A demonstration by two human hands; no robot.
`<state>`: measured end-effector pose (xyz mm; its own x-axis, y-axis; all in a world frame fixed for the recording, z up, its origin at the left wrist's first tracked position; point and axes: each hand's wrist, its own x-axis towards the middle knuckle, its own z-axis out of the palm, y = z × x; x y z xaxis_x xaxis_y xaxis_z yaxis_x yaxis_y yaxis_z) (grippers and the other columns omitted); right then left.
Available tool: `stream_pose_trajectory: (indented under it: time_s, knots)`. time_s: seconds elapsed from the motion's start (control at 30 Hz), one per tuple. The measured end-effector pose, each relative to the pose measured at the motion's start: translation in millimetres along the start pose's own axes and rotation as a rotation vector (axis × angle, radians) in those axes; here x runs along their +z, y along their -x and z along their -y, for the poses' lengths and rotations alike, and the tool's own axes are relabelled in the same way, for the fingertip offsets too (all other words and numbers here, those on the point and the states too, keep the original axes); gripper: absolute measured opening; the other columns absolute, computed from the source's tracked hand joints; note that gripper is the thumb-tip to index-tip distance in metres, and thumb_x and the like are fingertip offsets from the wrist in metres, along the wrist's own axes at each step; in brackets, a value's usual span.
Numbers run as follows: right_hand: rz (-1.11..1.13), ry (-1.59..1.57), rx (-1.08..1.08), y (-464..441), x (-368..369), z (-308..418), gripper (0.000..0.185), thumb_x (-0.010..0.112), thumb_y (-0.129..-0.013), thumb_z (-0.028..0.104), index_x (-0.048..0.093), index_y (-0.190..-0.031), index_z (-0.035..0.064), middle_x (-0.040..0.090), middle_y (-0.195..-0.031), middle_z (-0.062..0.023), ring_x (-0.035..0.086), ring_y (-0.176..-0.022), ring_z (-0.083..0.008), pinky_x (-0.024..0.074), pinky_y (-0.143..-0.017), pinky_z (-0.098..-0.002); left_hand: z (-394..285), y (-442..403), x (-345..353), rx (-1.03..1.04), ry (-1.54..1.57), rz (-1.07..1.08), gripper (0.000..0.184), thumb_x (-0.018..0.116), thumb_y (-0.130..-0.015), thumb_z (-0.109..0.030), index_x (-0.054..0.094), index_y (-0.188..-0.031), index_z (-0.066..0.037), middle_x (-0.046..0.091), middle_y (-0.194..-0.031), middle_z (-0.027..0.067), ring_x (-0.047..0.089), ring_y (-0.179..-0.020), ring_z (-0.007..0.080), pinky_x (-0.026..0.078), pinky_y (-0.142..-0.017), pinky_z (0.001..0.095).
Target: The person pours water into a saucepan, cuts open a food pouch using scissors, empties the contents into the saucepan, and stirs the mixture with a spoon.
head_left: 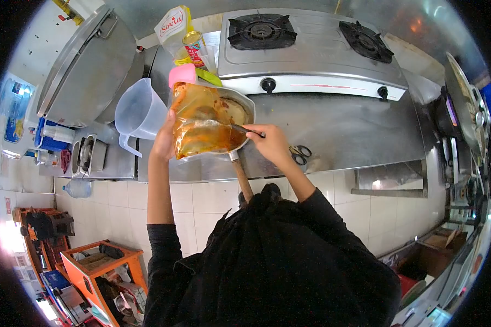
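Observation:
My left hand grips the left edge of a clear plastic bag smeared inside with orange-brown sauce. The bag lies tilted over a saucepan, covering much of it; the pan's wooden handle points toward me. In my right hand is a dark-handled utensil, held at the bag's right side; its far end is hidden, so I cannot tell its kind. Just right of that hand, black-handled scissors lie on the steel counter. A translucent measuring jug stands left of the bag.
A two-burner gas stove sits at the back of the counter. Behind the bag are a pink container, a tin can and a Sovia pouch. A large metal pot stands at left, above metal containers.

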<state>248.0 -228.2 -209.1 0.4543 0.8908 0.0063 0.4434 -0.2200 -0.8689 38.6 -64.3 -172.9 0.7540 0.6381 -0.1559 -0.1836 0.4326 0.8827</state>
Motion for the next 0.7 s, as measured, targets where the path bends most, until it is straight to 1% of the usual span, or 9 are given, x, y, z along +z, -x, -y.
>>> stream_pose_trajectory:
  time_s: [0.1,0.23,0.3,0.4,0.5,0.6,0.7]
  knots:
    - [0.004,0.018,-0.007,-2.0,4.5,-15.7,0.021,0.061,-0.079,0.023,0.067,-0.099,0.0218,0.065,-0.082,-0.0111,0.06,-0.067,-0.0275,0.0459,-0.061,-0.035,-2.0,0.7,-4.8,0.007,-0.002,-0.001,0.051,0.031,-0.095,-0.038,0.023,-0.136,-0.008,0.038,-0.132,0.0126,0.046,-0.115,0.025,0.043,-0.093,0.0383]
    - [-0.002,0.037,0.03,1.3,0.8,-16.3,0.021,0.061,-0.079,0.023,0.067,-0.099,0.0208,0.065,-0.082,-0.0115,0.061,-0.07,-0.0277,0.046,-0.062,-0.0351,-6.2,6.1,-2.0,-0.008,0.012,-0.064,0.05,0.032,-0.095,-0.037,0.024,-0.135,-0.008,0.038,-0.132,0.0125,0.045,-0.116,0.0249,0.042,-0.094,0.0384]
    - [-0.009,0.029,0.044,3.6,-2.1,-13.9,0.021,0.061,-0.079,0.022,0.067,-0.099,0.0198,0.065,-0.083,-0.0119,0.061,-0.07,-0.0278,0.0461,-0.062,-0.0349,-4.8,4.7,-6.1,0.009,0.023,-0.06,0.05,0.033,-0.095,-0.037,0.026,-0.135,-0.008,0.038,-0.132,0.0121,0.045,-0.116,0.025,0.042,-0.094,0.0387]
    - [-0.059,0.161,0.01,7.1,-5.4,-12.3,0.021,0.061,-0.079,0.019,0.067,-0.099,0.0186,0.065,-0.081,-0.0104,0.06,-0.063,-0.0243,0.0444,-0.058,-0.031,-6.9,6.5,-9.3,0.046,0.062,-0.084,0.05,0.034,-0.095,-0.037,0.027,-0.135,-0.008,0.038,-0.133,0.0113,0.044,-0.117,0.0249,0.041,-0.094,0.0387]
    - [-0.093,0.169,0.022,12.1,-16.2,-4.2,0.021,0.061,-0.079,0.021,0.067,-0.098,0.0176,0.065,-0.085,-0.011,0.061,-0.071,-0.0285,0.0471,-0.063,-0.0339,-16.4,11.2,-6.6,0.083,0.106,-0.12,0.051,0.035,-0.095,-0.037,0.027,-0.136,-0.008,0.037,-0.134,0.0104,0.043,-0.118,0.0246,0.039,-0.095,0.0383]
    - [-0.116,0.084,0.078,14.5,-26.6,6.9,0.02,0.061,-0.079,0.02,0.068,-0.097,0.0173,0.065,-0.084,-0.0095,0.061,-0.072,-0.0286,0.0474,-0.063,-0.0336,-18.4,13.3,-10.5,0.135,0.093,-0.124,0.053,0.035,-0.095,-0.037,0.024,-0.137,-0.007,0.035,-0.136,0.0098,0.04,-0.12,0.0247,0.036,-0.098,0.0381]
    - [-0.168,0.042,-0.006,15.0,-27.4,10.9,0.02,0.061,-0.078,0.019,0.068,-0.097,0.0169,0.066,-0.084,-0.0084,0.062,-0.07,-0.0281,0.0474,-0.062,-0.0337,-13.8,11.4,-17.7,0.151,0.059,-0.108,0.053,0.035,-0.095,-0.036,0.024,-0.137,-0.007,0.034,-0.136,0.0097,0.039,-0.12,0.025,0.035,-0.099,0.0385]
